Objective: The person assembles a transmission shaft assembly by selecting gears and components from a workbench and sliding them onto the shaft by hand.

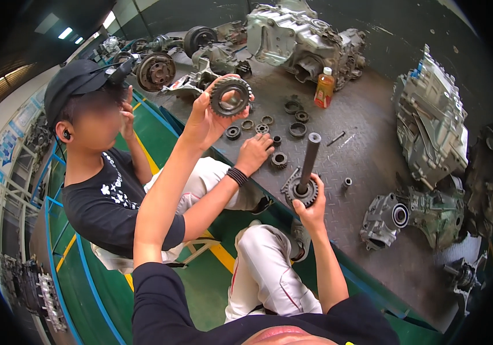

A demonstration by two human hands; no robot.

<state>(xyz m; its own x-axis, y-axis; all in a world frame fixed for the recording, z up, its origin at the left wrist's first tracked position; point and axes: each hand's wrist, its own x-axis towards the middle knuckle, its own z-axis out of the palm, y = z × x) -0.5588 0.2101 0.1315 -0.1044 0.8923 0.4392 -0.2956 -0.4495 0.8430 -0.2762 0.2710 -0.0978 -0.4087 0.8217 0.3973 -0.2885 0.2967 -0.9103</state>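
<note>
My left hand (203,125) is raised, its fingers closed round the rim of a dark gear ring (218,99) with angled teeth and a wide bore. Lower and to the right, my right hand (312,211) grips a toothed gear (314,194) at the table's edge. Out of this gear rises a long dark shaft (312,158), nearly upright. Where the shaft's lower end rests is hidden. On the tabletop to the left of the shaft lie a small gear (279,161), a larger ring (297,130) and several other rings and gears.
A seated co-worker (123,201) in a black cap is at my left, one hand (252,152) among the small parts. A bottle (323,89) stands before a gearbox housing (304,43). More castings (430,115) occupy the right side of the metal table (367,138).
</note>
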